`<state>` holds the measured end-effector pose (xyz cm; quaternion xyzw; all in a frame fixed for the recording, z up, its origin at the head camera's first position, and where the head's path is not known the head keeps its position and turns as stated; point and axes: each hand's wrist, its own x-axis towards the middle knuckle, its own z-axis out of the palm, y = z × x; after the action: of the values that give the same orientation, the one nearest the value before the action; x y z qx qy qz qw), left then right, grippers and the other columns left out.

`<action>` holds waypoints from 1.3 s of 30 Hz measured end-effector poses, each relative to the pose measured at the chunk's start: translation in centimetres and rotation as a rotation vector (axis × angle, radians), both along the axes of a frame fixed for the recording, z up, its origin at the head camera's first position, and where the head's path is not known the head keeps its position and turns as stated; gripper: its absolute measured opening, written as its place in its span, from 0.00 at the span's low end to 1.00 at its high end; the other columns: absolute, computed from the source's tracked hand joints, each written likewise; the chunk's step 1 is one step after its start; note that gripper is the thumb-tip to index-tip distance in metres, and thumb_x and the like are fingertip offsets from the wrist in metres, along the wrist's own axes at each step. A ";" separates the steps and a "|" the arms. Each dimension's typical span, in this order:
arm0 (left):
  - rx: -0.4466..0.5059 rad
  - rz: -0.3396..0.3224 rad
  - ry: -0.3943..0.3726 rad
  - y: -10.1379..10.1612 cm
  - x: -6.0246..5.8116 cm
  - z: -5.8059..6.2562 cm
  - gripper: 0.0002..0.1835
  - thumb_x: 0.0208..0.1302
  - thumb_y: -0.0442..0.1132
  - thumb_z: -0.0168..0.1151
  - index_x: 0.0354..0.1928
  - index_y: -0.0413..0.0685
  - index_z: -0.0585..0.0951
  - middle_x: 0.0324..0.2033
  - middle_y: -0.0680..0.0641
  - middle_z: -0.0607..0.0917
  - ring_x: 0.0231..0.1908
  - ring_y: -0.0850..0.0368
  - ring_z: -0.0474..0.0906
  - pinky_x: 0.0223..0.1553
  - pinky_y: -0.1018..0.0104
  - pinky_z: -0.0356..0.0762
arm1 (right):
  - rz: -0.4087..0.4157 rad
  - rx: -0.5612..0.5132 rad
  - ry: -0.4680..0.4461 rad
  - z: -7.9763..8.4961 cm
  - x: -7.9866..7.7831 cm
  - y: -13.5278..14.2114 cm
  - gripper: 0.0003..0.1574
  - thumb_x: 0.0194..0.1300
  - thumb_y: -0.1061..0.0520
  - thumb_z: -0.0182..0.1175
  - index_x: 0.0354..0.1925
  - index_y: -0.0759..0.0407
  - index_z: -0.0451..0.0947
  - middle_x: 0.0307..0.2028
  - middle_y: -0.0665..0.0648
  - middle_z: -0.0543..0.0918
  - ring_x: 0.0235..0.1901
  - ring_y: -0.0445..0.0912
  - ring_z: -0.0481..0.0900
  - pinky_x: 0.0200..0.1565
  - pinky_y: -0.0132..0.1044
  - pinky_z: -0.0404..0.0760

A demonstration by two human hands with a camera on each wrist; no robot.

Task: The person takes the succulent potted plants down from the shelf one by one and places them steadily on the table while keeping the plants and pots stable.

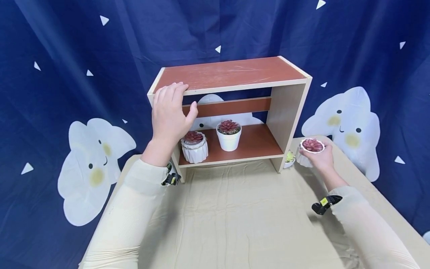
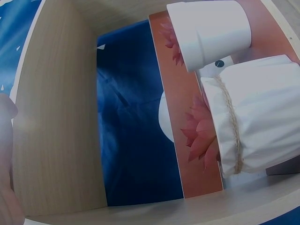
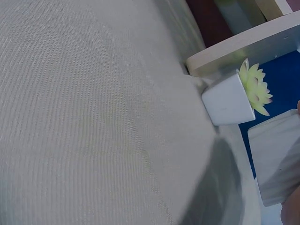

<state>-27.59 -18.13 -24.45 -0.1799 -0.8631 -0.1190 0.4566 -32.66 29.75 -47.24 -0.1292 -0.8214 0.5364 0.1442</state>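
My left hand (image 1: 169,112) rests on the top front edge of a small wooden shelf (image 1: 231,71) at its left corner, fingers laid over the reddish-brown top and thumb spread away. At the far right, my right hand (image 1: 324,162) grips a white pot (image 1: 302,159) with a red succulent, fingers and thumb about its sides. The right wrist view shows part of this pot (image 3: 274,159) with fingertips at its edge. Between it and the shelf's right side stands a small white pot (image 3: 227,101) with a yellow-green succulent.
Inside the shelf, a wrapped white pot (image 1: 195,151) tied with twine, visible in the left wrist view, holds a red succulent. To its right stands a smooth white pot (image 1: 229,142) with another. A beige cloth (image 1: 235,216) covers the table; a blue curtain (image 1: 188,33) hangs behind.
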 end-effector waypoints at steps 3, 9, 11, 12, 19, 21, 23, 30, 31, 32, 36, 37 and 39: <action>-0.001 0.001 0.002 0.0 0.0 0.0 0.29 0.66 0.53 0.53 0.63 0.43 0.76 0.62 0.42 0.78 0.65 0.45 0.70 0.71 0.56 0.56 | -0.005 0.006 -0.017 -0.2 0.0 -0.2 0.65 0.56 0.52 0.74 0.74 0.68 0.42 0.71 0.72 0.58 0.70 0.62 0.59 0.73 0.49 0.55; -0.002 -0.001 0.005 0.1 0.0 0.1 0.29 0.66 0.53 0.53 0.63 0.43 0.76 0.62 0.42 0.78 0.64 0.44 0.70 0.71 0.55 0.56 | -0.021 0.001 -0.037 -0.6 0.0 -0.3 0.66 0.56 0.50 0.74 0.75 0.65 0.42 0.71 0.71 0.58 0.71 0.62 0.59 0.73 0.49 0.54; -0.002 -0.001 0.005 0.1 0.0 0.1 0.29 0.66 0.53 0.53 0.62 0.43 0.77 0.62 0.42 0.78 0.64 0.44 0.70 0.71 0.55 0.57 | -0.023 -0.016 -0.045 -0.7 0.0 -0.4 0.66 0.56 0.50 0.74 0.76 0.65 0.41 0.72 0.71 0.57 0.71 0.62 0.58 0.73 0.49 0.53; -0.001 -0.001 0.006 0.1 0.0 0.1 0.29 0.66 0.53 0.53 0.62 0.43 0.77 0.62 0.42 0.78 0.64 0.44 0.70 0.71 0.55 0.57 | -0.024 -0.021 -0.050 -0.7 0.0 -0.4 0.66 0.56 0.50 0.74 0.76 0.64 0.41 0.73 0.70 0.57 0.72 0.62 0.57 0.73 0.48 0.52; 0.001 0.000 0.005 0.1 0.1 0.1 0.29 0.66 0.53 0.53 0.62 0.43 0.77 0.62 0.42 0.78 0.64 0.44 0.70 0.70 0.55 0.57 | -0.053 -0.057 -0.069 -1.0 0.0 -0.5 0.67 0.56 0.51 0.75 0.77 0.61 0.40 0.74 0.68 0.56 0.73 0.60 0.56 0.74 0.46 0.51; 0.001 0.002 0.000 0.1 0.2 0.1 0.29 0.66 0.53 0.53 0.62 0.43 0.77 0.62 0.42 0.78 0.64 0.44 0.70 0.71 0.55 0.57 | -0.054 -0.056 -0.063 -1.1 0.0 -0.5 0.66 0.56 0.52 0.74 0.76 0.62 0.41 0.73 0.68 0.57 0.72 0.60 0.57 0.74 0.46 0.52; 0.002 0.004 -0.005 0.1 0.2 0.2 0.29 0.66 0.53 0.53 0.62 0.43 0.77 0.62 0.42 0.78 0.64 0.44 0.70 0.71 0.55 0.57 | -0.054 -0.049 -0.060 -1.2 0.1 -0.6 0.66 0.56 0.52 0.74 0.76 0.63 0.41 0.73 0.69 0.57 0.72 0.60 0.57 0.74 0.47 0.52; 0.002 0.002 0.000 0.1 0.2 0.2 0.28 0.66 0.52 0.54 0.62 0.42 0.77 0.62 0.42 0.79 0.64 0.44 0.70 0.71 0.55 0.57 | -0.057 -0.053 -0.068 -1.6 -0.2 -0.5 0.66 0.56 0.51 0.74 0.76 0.63 0.41 0.73 0.69 0.56 0.72 0.61 0.57 0.73 0.47 0.52; 0.001 0.002 0.001 0.1 0.2 0.2 0.28 0.66 0.52 0.54 0.62 0.42 0.77 0.62 0.42 0.79 0.64 0.44 0.70 0.70 0.55 0.57 | -0.058 -0.053 -0.071 -1.7 -0.2 -0.4 0.66 0.56 0.50 0.74 0.76 0.64 0.40 0.73 0.69 0.56 0.72 0.61 0.57 0.73 0.47 0.52; 0.001 0.002 0.003 0.1 0.2 0.2 0.28 0.66 0.52 0.54 0.62 0.42 0.77 0.61 0.42 0.79 0.63 0.44 0.70 0.70 0.55 0.57 | -0.059 -0.049 -0.073 -1.8 -0.2 -0.4 0.67 0.56 0.50 0.74 0.76 0.64 0.40 0.73 0.69 0.56 0.72 0.61 0.57 0.73 0.47 0.53; 0.003 0.003 0.006 0.1 0.1 0.1 0.28 0.66 0.52 0.53 0.62 0.42 0.77 0.61 0.42 0.79 0.63 0.44 0.71 0.70 0.55 0.57 | -0.062 -0.035 -0.076 -2.0 -0.2 -0.4 0.67 0.56 0.49 0.73 0.76 0.65 0.40 0.73 0.70 0.57 0.72 0.62 0.57 0.73 0.47 0.53; 0.004 0.003 0.006 0.1 0.1 0.1 0.28 0.66 0.52 0.53 0.62 0.42 0.77 0.61 0.42 0.79 0.63 0.44 0.71 0.70 0.55 0.57 | -0.064 -0.031 -0.076 -2.0 -0.3 -0.4 0.67 0.56 0.49 0.73 0.76 0.65 0.40 0.73 0.70 0.57 0.72 0.62 0.57 0.73 0.48 0.53; 0.003 0.003 0.008 0.1 0.1 0.1 0.28 0.66 0.52 0.53 0.62 0.42 0.77 0.61 0.42 0.79 0.63 0.44 0.71 0.70 0.55 0.57 | -0.064 -0.028 -0.072 -2.1 -0.3 -0.5 0.67 0.56 0.49 0.73 0.76 0.66 0.41 0.72 0.71 0.57 0.72 0.62 0.58 0.73 0.47 0.54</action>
<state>-27.44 -18.06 -24.33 -0.1786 -0.8614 -0.1191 0.4603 -32.99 29.22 -49.35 -0.1766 -0.8138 0.5382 0.1299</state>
